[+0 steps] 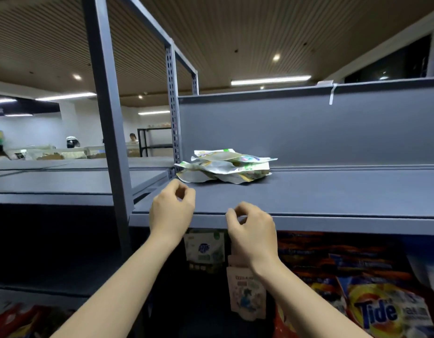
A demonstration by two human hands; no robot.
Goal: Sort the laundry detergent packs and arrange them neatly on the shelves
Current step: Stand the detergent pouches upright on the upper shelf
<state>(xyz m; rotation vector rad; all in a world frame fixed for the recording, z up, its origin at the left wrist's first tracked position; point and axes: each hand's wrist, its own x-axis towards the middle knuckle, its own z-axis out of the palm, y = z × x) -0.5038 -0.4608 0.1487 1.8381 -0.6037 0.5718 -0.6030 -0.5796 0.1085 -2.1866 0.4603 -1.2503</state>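
The stack of white-and-green detergent pouches [225, 167] lay flat on the grey top shelf [332, 191], near its left end, close to the perforated upright [172, 106] and just in front of the back panel [308, 128]. The pouches were crumpled and sat askew on one another, their edges and corners splayed out rather than lined up. They looked like soft film refill packs: limp, probably light to moderate in weight, with a slick skin that would let one slide off the next. Such a pile would likely sag if lifted by a corner, so the better hold appeared to be from both sides, low on the stack, or one pouch at a time by its sealed edge.

The left hand [172, 208] hovered over the shelf's front part, just short of the stack, fingers loosely curled and holding nothing. The right hand [252, 230] hung at the shelf's front lip, likewise loosely curled and empty, well apart from the pouches.

On the shelf below stood a white-and-green pouch [205, 250], a pale pouch [247, 293] beside it, and orange Tide bags [381, 311] to the right.
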